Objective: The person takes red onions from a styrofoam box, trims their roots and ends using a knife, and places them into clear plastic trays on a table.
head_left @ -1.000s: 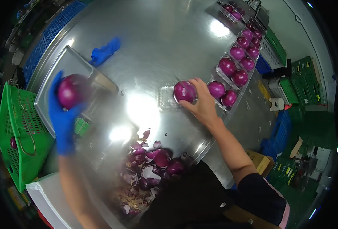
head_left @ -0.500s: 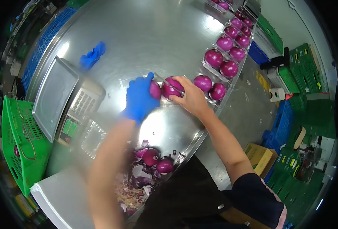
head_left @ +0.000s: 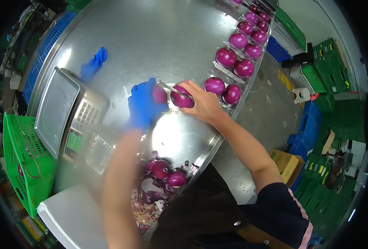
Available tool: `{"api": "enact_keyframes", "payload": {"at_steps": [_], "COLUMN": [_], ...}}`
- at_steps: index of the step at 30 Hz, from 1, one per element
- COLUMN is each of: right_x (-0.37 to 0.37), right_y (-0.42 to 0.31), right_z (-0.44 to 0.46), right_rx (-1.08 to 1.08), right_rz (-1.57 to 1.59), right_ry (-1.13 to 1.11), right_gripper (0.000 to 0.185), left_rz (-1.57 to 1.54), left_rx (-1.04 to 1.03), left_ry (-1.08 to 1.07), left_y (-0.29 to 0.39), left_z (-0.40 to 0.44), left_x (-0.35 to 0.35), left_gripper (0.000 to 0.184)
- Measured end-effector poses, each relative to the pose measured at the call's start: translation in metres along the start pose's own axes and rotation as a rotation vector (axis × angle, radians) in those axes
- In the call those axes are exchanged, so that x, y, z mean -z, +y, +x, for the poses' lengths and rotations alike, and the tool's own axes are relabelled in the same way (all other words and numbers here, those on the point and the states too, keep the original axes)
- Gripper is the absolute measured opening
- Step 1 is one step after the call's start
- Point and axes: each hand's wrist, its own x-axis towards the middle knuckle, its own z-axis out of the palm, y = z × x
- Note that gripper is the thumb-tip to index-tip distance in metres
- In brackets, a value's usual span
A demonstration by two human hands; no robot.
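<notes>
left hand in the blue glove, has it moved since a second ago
Yes: judged against the scale, the left hand moved rightward in the picture, from in front of its pan to beside the right hand.

A green basket (head_left: pixel 45 180) stands just left of the scale (head_left: pixel 74 112), a white box (head_left: pixel 67 216) in front of it. Beyond the scale lies a crumpled blue glove (head_left: pixel 95 64). Well to the scale's right are a cardboard box (head_left: pixel 281 162), a white jug (head_left: pixel 301 95) and green crates (head_left: pixel 329 66).
</notes>
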Motion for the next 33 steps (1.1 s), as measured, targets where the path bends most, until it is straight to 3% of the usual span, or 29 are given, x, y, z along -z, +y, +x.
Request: {"api": "enact_keyframes", "payload": {"at_steps": [4,5,8,9,10,12,15,18,19,22,27,28,29,30,33], "right_x": [-0.01,-0.011,-0.005,-0.002,0.0,0.0,-0.016,-0.025,-0.027,-0.03,-0.037,-0.035,-0.032,-0.029,-0.02], "right_y": [-0.002,-0.001,0.008,0.011,0.014,0.02,0.019,0.002,-0.004,-0.01,-0.018,-0.017,-0.017,-0.018,-0.004], "right_z": [0.003,0.003,0.002,-0.001,-0.005,-0.017,-0.033,-0.03,-0.03,-0.029,-0.004,0.006,0.019,0.034,0.087], "right_rx": [-0.003,0.019,0.023,-0.022,-0.071,-0.148,-0.088,-0.059,-0.072,-0.015,-0.026,-0.026,-0.016,-0.008,0.004], "right_rz": [0.006,0.024,0.126,0.194,0.262,0.269,0.208,0.141,0.122,0.043,-0.095,-0.116,-0.12,-0.115,-0.142], "right_ry": [0.016,0.015,0.059,0.114,0.17,0.217,0.292,0.18,0.109,0.155,0.083,0.072,0.083,0.09,0.136], "right_gripper": [0.076,0.076,0.078,0.078,0.079,0.079,0.079,0.08,0.08,0.084,0.079,0.078,0.076,0.073,0.069], "left_rz": [0.194,0.08,-0.485,-0.875,-1.004,-1.179,-1.431,-1.233,-1.358,-1.207,-1.279,-1.312,-1.087,-1.23,-1.109], "left_rx": [-0.051,0.009,0.089,0.223,0.358,0.339,0.398,0.253,0.383,0.392,0.538,0.525,0.428,0.493,0.338], "left_ry": [0.087,-0.026,0.172,0.224,0.366,0.425,0.364,0.246,0.208,0.222,0.488,0.538,0.559,0.639,0.536], "left_y": [0.008,0.006,-0.008,-0.016,-0.022,-0.051,-0.06,-0.033,-0.015,-0.027,-0.002,-0.025,-0.009,0.012,0.032], "left_z": [0.006,0.01,0.009,0.003,0.001,-0.012,-0.019,-0.019,-0.021,-0.016,-0.044,-0.044,-0.055,-0.061,-0.089], "left_x": [-0.015,-0.01,-0.017,-0.015,-0.013,-0.02,-0.035,-0.042,-0.027,-0.03,-0.024,-0.047,-0.035,-0.026,-0.023], "left_gripper": [0.084,0.089,0.08,0.066,0.06,0.056,0.052,0.051,0.052,0.053,0.05,0.05,0.049,0.049,0.055]}}
